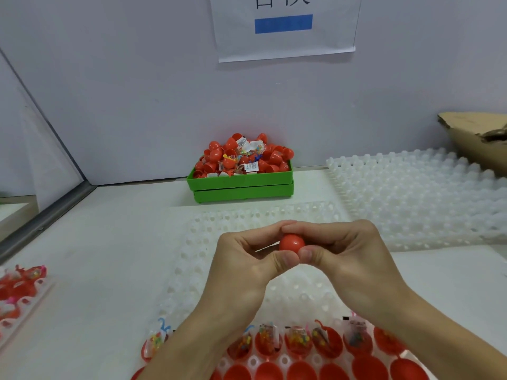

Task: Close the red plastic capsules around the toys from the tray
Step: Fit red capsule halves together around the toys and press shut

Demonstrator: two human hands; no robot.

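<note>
White tabletop carries: stacked green plastic bins (heaped with red capsules) at the back wall, translucent white dimpled trays centre and right, torn brown cardboard box far right.

Green bin beyond bare tabletop

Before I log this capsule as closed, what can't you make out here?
Head view only:
- Capsule: its seam and contents, hidden by the fingers of the left hand and right hand.
- Sign: its text, cut off by the top edge.
- Green bin: the toys, too small.
</note>
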